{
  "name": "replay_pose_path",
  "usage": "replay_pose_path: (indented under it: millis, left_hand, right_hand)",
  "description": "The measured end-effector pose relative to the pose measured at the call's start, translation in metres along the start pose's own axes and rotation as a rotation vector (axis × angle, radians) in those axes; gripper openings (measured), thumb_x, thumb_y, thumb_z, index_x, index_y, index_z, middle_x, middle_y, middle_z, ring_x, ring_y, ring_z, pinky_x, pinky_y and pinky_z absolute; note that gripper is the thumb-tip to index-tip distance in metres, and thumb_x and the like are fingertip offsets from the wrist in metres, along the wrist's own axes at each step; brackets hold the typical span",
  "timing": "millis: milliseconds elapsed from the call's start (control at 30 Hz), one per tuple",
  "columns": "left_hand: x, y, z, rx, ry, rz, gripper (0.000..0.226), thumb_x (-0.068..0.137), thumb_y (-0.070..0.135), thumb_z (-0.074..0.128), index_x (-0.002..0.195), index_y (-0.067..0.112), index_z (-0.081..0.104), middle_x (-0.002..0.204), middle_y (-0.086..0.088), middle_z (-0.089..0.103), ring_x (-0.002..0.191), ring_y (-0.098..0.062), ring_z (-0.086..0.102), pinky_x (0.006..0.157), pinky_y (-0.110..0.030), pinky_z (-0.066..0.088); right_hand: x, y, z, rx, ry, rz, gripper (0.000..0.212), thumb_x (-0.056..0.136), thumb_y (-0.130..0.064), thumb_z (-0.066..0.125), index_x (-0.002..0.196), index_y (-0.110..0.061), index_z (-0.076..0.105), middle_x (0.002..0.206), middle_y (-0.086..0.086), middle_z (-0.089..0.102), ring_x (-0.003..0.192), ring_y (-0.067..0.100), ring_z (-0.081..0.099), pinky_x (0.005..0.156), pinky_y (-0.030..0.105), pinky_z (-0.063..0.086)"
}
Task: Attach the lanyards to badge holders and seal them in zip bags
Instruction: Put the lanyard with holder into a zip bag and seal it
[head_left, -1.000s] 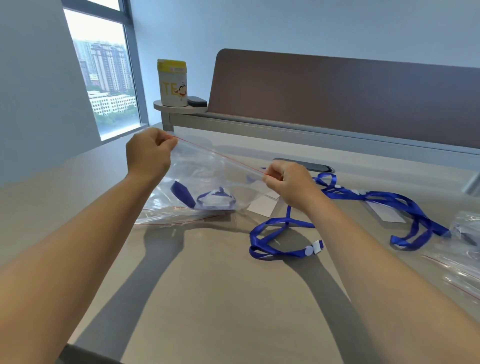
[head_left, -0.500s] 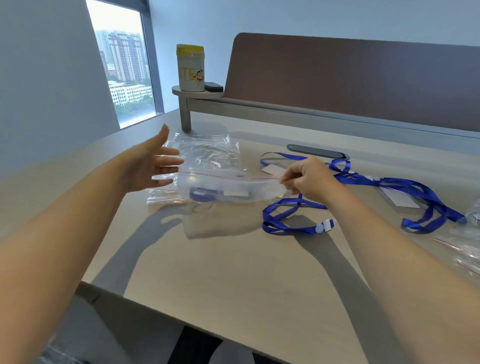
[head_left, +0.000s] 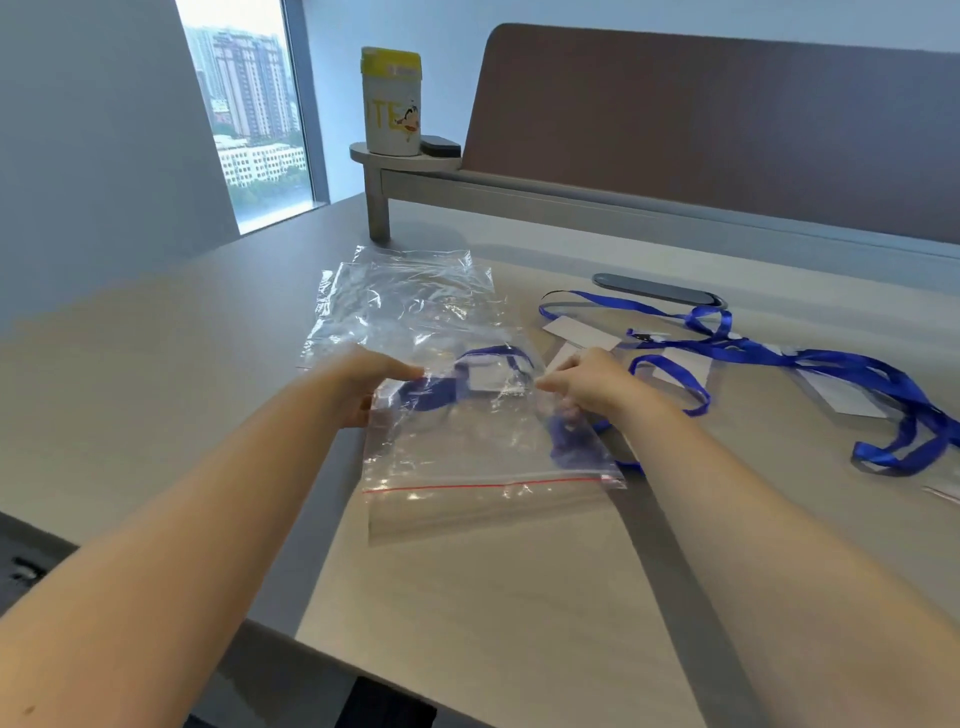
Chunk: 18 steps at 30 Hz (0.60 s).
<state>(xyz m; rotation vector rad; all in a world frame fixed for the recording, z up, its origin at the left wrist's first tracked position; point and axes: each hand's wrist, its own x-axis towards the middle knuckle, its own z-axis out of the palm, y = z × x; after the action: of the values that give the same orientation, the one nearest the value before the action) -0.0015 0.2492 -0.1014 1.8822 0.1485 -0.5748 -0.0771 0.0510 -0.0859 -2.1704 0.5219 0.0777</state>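
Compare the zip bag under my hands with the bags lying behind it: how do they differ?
The near bag holds a blue lanyard and a white badge holder; the far bags look empty. The left hand and right hand touch the near bag; the far bags lie untouched. The near bag's red zip line faces me; theirs isn't visible. All are clear, crinkled plastic.

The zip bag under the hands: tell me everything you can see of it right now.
The zip bag is clear, crinkled thin plastic with a red zip line running across the end nearest the person. It lies flat on the table, its far end overlapping a second clear bag behind it. Inside are a blue lanyard and a white badge holder. The left hand and right hand grip its two sides. Whether the zip is fully closed cannot be told.
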Motion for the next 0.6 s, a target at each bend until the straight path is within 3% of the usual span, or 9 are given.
replay_pose_path:
  millis: [100,133,200,267,333,400,467,600]
  left_hand:
    - [0.006,0.004,0.009,0.032,-0.012,0.009,0.021,0.080,0.003,0.065,0.066,0.001,0.050,0.050,-0.008,0.052,0.021,-0.011,0.046,0.028,-0.014,0.040]
    - [0.008,0.005,0.011,0.072,-0.004,0.030,0.024,0.079,0.001,0.067,0.062,0.001,0.049,0.042,-0.006,0.052,0.022,-0.012,0.046,0.030,-0.014,0.039]
    - [0.013,0.006,0.014,0.148,-0.020,0.075,0.023,0.077,-0.002,0.067,0.062,0.001,0.049,0.050,-0.008,0.052,0.039,-0.017,0.048,0.034,-0.016,0.040]
    - [0.013,0.007,0.015,0.189,-0.060,0.114,0.019,0.078,-0.004,0.065,0.066,0.003,0.051,0.064,-0.012,0.049,0.050,-0.018,0.043,0.036,-0.016,0.040]
    - [0.011,0.007,0.016,0.195,-0.096,0.151,0.016,0.080,-0.004,0.062,0.072,0.007,0.054,0.070,-0.013,0.048,0.050,-0.017,0.045,0.043,-0.020,0.042]
    - [0.005,0.010,0.018,0.162,-0.095,0.182,0.014,0.081,-0.001,0.062,0.082,0.011,0.056,0.068,-0.008,0.049,0.041,-0.010,0.049,0.041,-0.015,0.042]
    - [-0.004,0.018,0.020,0.117,-0.096,0.224,0.016,0.084,0.005,0.061,0.096,0.012,0.055,0.071,-0.005,0.051,0.048,-0.009,0.052,0.040,-0.011,0.044]
    - [-0.020,0.037,0.038,-0.003,-0.118,0.311,0.031,0.089,0.016,0.055,0.118,0.005,0.051,0.087,-0.008,0.054,0.066,-0.016,0.052,0.062,-0.023,0.045]
  right_hand:
    - [0.014,-0.006,0.010,0.179,0.024,0.097,0.025,0.083,-0.012,0.065,0.102,-0.002,0.053,0.068,0.007,0.048,0.054,0.015,0.045,0.039,0.021,0.039]
    - [0.018,-0.008,0.013,0.240,0.006,0.125,0.026,0.083,-0.009,0.064,0.105,-0.001,0.053,0.066,0.007,0.047,0.053,0.014,0.044,0.037,0.020,0.039]
    - [0.026,-0.011,0.016,0.303,-0.027,0.158,0.029,0.084,-0.005,0.062,0.111,0.001,0.053,0.067,0.006,0.046,0.054,0.013,0.043,0.043,0.022,0.038]
    - [0.030,-0.013,0.020,0.298,-0.048,0.159,0.019,0.084,-0.003,0.060,0.102,0.001,0.056,0.066,0.007,0.045,0.053,0.013,0.041,0.046,0.022,0.034]
    - [0.029,-0.014,0.020,0.276,-0.033,0.148,0.004,0.085,-0.001,0.058,0.087,0.002,0.058,0.064,0.006,0.045,0.050,0.013,0.040,0.041,0.021,0.033]
    - [0.026,-0.014,0.016,0.328,-0.005,0.113,0.011,0.084,0.001,0.056,0.094,0.004,0.059,0.064,0.006,0.047,0.048,0.012,0.041,0.032,0.018,0.033]
    - [0.024,-0.012,0.006,0.426,0.055,0.064,0.024,0.084,0.003,0.053,0.108,0.005,0.057,0.066,0.006,0.048,0.050,0.011,0.043,0.030,0.014,0.035]
    - [0.005,-0.001,-0.033,0.601,0.173,-0.007,0.019,0.090,0.004,0.043,0.101,0.000,0.057,0.077,0.005,0.052,0.063,0.016,0.054,0.054,0.026,0.048]
